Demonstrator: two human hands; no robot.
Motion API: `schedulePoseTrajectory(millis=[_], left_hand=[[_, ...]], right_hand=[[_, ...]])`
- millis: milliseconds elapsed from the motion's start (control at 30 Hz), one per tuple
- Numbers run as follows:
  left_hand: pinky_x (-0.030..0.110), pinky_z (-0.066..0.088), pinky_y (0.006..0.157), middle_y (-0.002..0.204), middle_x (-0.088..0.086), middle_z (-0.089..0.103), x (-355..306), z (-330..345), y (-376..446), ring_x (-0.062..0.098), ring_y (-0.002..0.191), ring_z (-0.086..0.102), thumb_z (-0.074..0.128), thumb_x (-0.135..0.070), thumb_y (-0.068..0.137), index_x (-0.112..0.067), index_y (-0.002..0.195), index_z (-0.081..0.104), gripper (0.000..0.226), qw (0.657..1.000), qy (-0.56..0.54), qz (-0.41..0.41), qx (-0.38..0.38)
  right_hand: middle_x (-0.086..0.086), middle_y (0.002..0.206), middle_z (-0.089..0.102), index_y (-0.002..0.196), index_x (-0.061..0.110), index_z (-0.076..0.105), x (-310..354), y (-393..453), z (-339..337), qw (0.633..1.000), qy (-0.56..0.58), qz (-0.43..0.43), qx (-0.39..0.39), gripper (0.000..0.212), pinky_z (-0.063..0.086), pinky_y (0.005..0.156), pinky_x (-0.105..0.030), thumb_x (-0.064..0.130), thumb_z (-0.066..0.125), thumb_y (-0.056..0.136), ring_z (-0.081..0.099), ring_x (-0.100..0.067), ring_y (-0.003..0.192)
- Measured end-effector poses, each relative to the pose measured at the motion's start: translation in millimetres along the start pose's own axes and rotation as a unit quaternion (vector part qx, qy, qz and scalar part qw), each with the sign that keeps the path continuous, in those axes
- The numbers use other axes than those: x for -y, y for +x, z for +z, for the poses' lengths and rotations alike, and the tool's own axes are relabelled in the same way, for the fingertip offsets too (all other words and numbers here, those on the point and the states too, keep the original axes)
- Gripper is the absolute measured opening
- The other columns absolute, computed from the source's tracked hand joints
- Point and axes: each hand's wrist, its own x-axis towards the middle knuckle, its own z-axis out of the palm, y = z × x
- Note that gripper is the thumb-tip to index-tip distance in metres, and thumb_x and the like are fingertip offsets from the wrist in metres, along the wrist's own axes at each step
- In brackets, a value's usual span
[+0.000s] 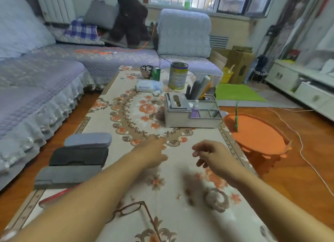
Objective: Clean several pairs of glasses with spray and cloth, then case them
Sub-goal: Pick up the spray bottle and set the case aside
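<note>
Two hands empty: left hand (pixel 153 156) loosely curled, right hand (pixel 210 156) relaxed; tissue pack (pixel 149 86) writing unreadable.

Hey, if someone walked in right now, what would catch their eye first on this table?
Two bare hands, left and right, reach out empty over the floral-patterned tablecloth. Three grey and black glasses cases line its left edge, and thin dark-framed glasses lie near the front, partly under the left forearm.
</note>
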Motion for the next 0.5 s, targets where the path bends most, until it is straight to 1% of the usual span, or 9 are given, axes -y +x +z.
schedulePoseTrajectory(millis=[67, 100, 167, 233, 267, 333, 367, 433, 500], left_hand=[[0.054, 0.033, 0.116, 0.165, 0.009, 0.018, 3.3, 7.3, 23.5, 0.038, 0.149, 0.025, 0.069, -0.057, 0.084, -0.039, 0.158, 0.016, 0.093, 0.993, 0.077, -0.058, 0.074], [0.057, 0.028, 0.118, 0.168, 0.008, 0.010, 6.8, 12.6, 29.4, 0.039, 0.152, 0.016, 0.069, -0.063, 0.080, -0.039, 0.159, 0.010, 0.101, 0.986, 0.101, -0.075, 0.107], [0.059, 0.023, 0.121, 0.170, 0.006, 0.002, 14.0, 23.0, 37.2, 0.039, 0.155, 0.004, 0.068, -0.068, 0.078, -0.041, 0.159, 0.004, 0.106, 0.979, 0.113, -0.084, 0.147], [0.060, 0.018, 0.122, 0.170, 0.005, -0.005, 18.3, 28.5, 42.7, 0.039, 0.155, -0.004, 0.070, -0.067, 0.078, -0.045, 0.158, 0.002, 0.107, 0.980, 0.098, -0.087, 0.150], [0.061, 0.017, 0.121, 0.169, 0.005, -0.007, 18.7, 29.4, 44.8, 0.039, 0.155, -0.007, 0.071, -0.066, 0.078, -0.046, 0.157, 0.002, 0.107, 0.980, 0.093, -0.090, 0.150], [0.064, 0.018, 0.120, 0.169, 0.003, -0.008, 19.6, 30.6, 48.9, 0.039, 0.154, -0.007, 0.073, -0.066, 0.076, -0.048, 0.157, 0.003, 0.108, 0.980, 0.087, -0.100, 0.147], [0.065, 0.019, 0.119, 0.169, 0.002, -0.007, 20.1, 31.2, 50.7, 0.039, 0.154, -0.006, 0.074, -0.066, 0.075, -0.049, 0.156, 0.005, 0.108, 0.980, 0.083, -0.105, 0.145], [0.066, 0.020, 0.118, 0.169, 0.001, -0.004, 22.9, 34.3, 52.7, 0.038, 0.154, -0.005, 0.076, -0.067, 0.072, -0.050, 0.155, 0.007, 0.109, 0.981, 0.072, -0.112, 0.141], [0.067, 0.020, 0.118, 0.168, 0.000, -0.002, 25.2, 37.0, 53.1, 0.036, 0.154, -0.007, 0.076, -0.067, 0.072, -0.050, 0.155, 0.009, 0.108, 0.983, 0.067, -0.109, 0.133]], right_hand=[[-0.004, 0.096, 0.073, 0.105, 0.014, 0.069, -4.9, 34.1, -9.8, 1.000, -0.001, 0.013, -0.018, 0.022, 0.053, 0.060, -0.026, 0.000, 0.054, 0.097, 0.071, -0.015, 0.069], [-0.004, 0.097, 0.072, 0.107, 0.014, 0.068, -9.0, 52.7, -14.2, 0.999, -0.009, 0.022, -0.026, 0.021, 0.053, 0.059, -0.026, 0.002, 0.054, 0.097, 0.071, -0.015, 0.070], [-0.005, 0.100, 0.070, 0.115, 0.011, 0.066, -15.0, 94.0, -21.9, 0.998, -0.027, 0.031, -0.049, 0.024, 0.051, 0.057, -0.026, 0.003, 0.053, 0.097, 0.072, -0.016, 0.072], [-0.009, 0.105, 0.069, 0.125, 0.008, 0.063, -15.9, 139.2, -27.0, 0.995, -0.044, 0.025, -0.085, 0.031, 0.049, 0.058, -0.027, 0.004, 0.054, 0.095, 0.072, -0.022, 0.079], [-0.011, 0.111, 0.068, 0.130, 0.007, 0.060, -13.9, 161.2, -28.4, 0.993, -0.048, 0.019, -0.107, 0.034, 0.051, 0.062, -0.030, 0.008, 0.056, 0.095, 0.072, -0.026, 0.085], [-0.011, 0.123, 0.065, 0.135, 0.011, 0.057, -6.4, 200.3, -29.9, 0.987, -0.057, 0.000, -0.150, 0.042, 0.057, 0.081, -0.042, 0.021, 0.061, 0.094, 0.070, -0.032, 0.098], [-0.010, 0.125, 0.065, 0.134, 0.014, 0.057, -5.2, 218.1, -30.3, 0.984, -0.064, -0.005, -0.166, 0.045, 0.057, 0.088, -0.047, 0.028, 0.063, 0.092, 0.069, -0.033, 0.101], [-0.008, 0.118, 0.069, 0.124, 0.020, 0.062, -9.2, 249.7, -27.3, 0.983, -0.052, 0.000, -0.174, 0.046, 0.058, 0.086, -0.051, 0.042, 0.063, 0.085, 0.069, -0.035, 0.095], [-0.009, 0.104, 0.070, 0.105, 0.021, 0.065, -8.9, 257.6, -19.9, 0.983, -0.044, 0.008, -0.176, 0.028, 0.058, 0.080, -0.044, 0.043, 0.063, 0.086, 0.067, -0.033, 0.090]])
